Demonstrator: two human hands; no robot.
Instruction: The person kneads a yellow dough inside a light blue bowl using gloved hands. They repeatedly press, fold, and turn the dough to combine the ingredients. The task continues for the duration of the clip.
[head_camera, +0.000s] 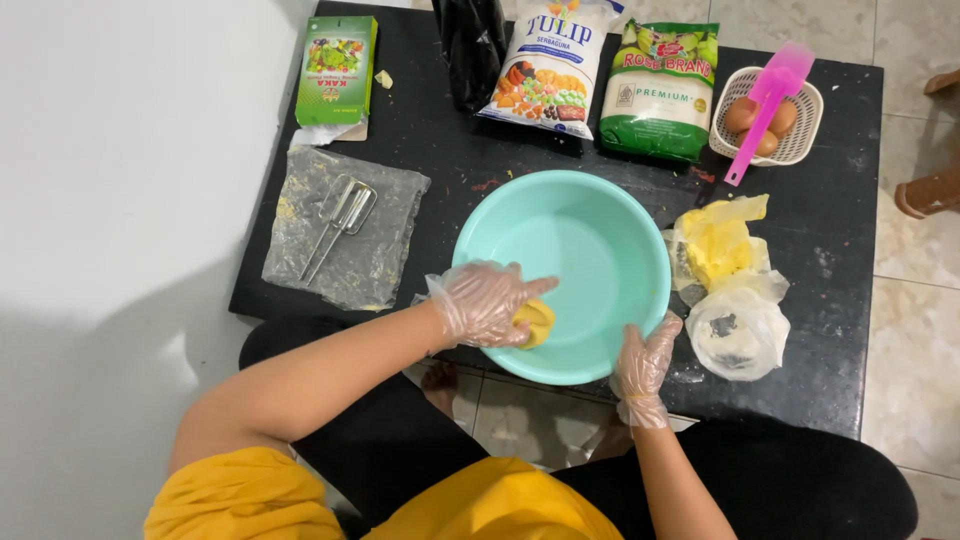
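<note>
Early on — left hand (485, 305) pinching yellow butter lump (536, 322) against the near wall of the otherwise bare turquoise bowl (580, 235), right hand (643, 362) clamped on its rim, flour bags (605, 75) sealed, eggs (760, 120) whole.

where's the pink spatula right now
In the head view the pink spatula is at the far right of the black table, lying slanted across the white basket of eggs, just right of the green bag.

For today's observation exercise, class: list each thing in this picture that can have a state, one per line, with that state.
Left hand: gloved, pressing a yellow lump inside the bowl.
Right hand: gloved, gripping the bowl's rim.
Turquoise bowl: upright, otherwise empty.
Beaters: detached, lying on plastic sheet.
White basket: holding eggs, pink spatula across it.
Green-and-white bag: lying flat.
</note>
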